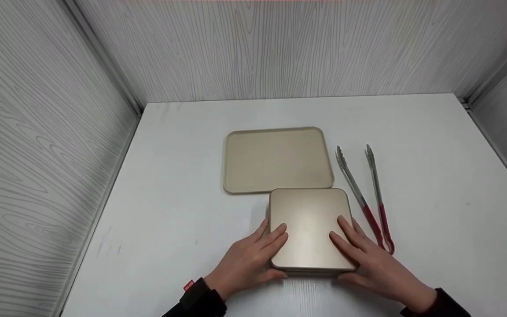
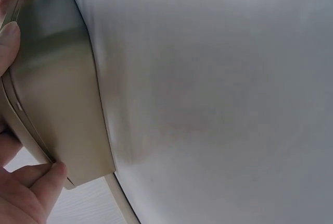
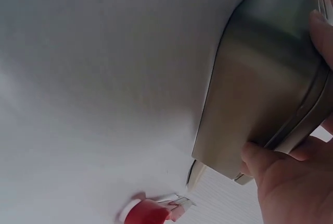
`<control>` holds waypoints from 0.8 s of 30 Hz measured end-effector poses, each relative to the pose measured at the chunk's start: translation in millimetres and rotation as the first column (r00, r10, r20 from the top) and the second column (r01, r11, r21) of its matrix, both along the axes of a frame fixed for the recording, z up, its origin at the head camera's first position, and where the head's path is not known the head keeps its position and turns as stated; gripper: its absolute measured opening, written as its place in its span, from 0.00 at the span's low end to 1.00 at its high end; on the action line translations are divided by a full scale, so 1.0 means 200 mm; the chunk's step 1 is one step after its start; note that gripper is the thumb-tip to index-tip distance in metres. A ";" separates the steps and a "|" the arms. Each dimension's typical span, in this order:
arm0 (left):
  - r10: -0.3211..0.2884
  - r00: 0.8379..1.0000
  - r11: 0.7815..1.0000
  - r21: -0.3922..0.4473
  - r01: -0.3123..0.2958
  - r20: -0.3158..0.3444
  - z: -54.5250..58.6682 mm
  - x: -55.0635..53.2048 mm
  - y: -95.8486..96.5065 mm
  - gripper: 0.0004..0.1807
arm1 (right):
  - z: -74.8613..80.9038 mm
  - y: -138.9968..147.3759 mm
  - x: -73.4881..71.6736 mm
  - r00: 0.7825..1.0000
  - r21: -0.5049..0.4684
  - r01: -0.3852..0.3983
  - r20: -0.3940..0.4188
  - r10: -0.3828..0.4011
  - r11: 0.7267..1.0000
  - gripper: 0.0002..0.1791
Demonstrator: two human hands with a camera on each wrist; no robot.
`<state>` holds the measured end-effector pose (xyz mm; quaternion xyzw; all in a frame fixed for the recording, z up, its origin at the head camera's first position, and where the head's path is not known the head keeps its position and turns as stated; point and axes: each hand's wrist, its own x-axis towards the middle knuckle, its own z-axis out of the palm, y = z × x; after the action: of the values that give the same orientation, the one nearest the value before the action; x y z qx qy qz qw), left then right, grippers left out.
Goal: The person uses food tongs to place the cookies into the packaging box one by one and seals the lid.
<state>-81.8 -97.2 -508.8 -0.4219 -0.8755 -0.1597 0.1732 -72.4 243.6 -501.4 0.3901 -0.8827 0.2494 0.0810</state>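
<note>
A gold square tin box with rounded corners sits on the white table, its smooth lid facing up in the head view. My left hand grips the lid's left side, two fingers lying on top and the thumb at the front edge. On the opposite side my right hand holds the lid in much the same way. Both wrist views show fingertips at the seam between lid and body, where a narrow line runs along the side. The inside of the box is hidden.
A flat beige tray lies behind the box, its front edge close to the lid in the head view. Right of both are metal tongs with red handles, arms spread, near my right hand. Pale wood-grain panels border the table.
</note>
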 end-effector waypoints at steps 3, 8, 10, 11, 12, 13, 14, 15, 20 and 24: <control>-0.009 0.999 1.000 0.023 0.010 -0.049 -0.01 0.00 0.00 0.43 | -0.01 0.00 0.00 0.997 -0.017 -0.016 -0.082 0.015 1.000 0.46; -0.019 0.992 0.999 0.039 0.024 -0.123 -0.02 0.00 0.01 0.39 | -0.05 0.00 -0.01 0.979 -0.037 -0.034 -0.200 0.026 0.999 0.36; -0.018 0.991 0.999 0.035 0.023 -0.133 -0.02 0.00 0.01 0.39 | -0.05 0.01 -0.01 0.973 -0.034 -0.037 -0.228 0.028 0.999 0.35; -0.018 0.990 0.999 0.032 0.023 -0.140 -0.02 0.00 0.01 0.39 | -0.06 0.00 -0.01 0.969 -0.035 -0.038 -0.245 0.028 0.999 0.35; -0.018 0.989 0.999 0.029 0.023 -0.145 -0.02 0.00 0.01 0.39 | -0.06 0.00 0.00 0.968 -0.027 -0.032 -0.249 0.025 0.999 0.35; -0.018 0.989 0.999 0.028 0.022 -0.149 -0.02 0.00 0.01 0.39 | -0.06 0.00 0.00 0.967 -0.018 -0.026 -0.253 0.020 1.000 0.35; -0.016 0.989 0.999 0.027 0.020 -0.150 -0.02 0.00 0.01 0.39 | -0.05 0.00 0.00 0.964 -0.010 -0.019 -0.265 0.016 1.000 0.35; -0.014 0.987 1.000 0.023 0.018 -0.162 -0.03 0.00 0.01 0.39 | -0.05 0.00 0.00 0.963 -0.001 -0.012 -0.270 0.011 1.000 0.35; -0.014 0.982 1.000 -0.001 0.014 -0.189 -0.03 0.00 0.00 0.39 | -0.05 0.00 0.00 0.966 0.030 0.010 -0.258 -0.002 1.000 0.35; -0.008 0.990 1.000 -0.017 0.006 -0.141 0.00 0.00 -0.01 0.36 | -0.04 0.01 -0.01 0.956 0.034 0.008 -0.295 0.002 0.999 0.35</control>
<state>-82.8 -99.2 -508.8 -0.4367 -0.8608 -0.1229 0.2305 -74.0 244.6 -510.0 0.4230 -0.8655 0.1728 0.2052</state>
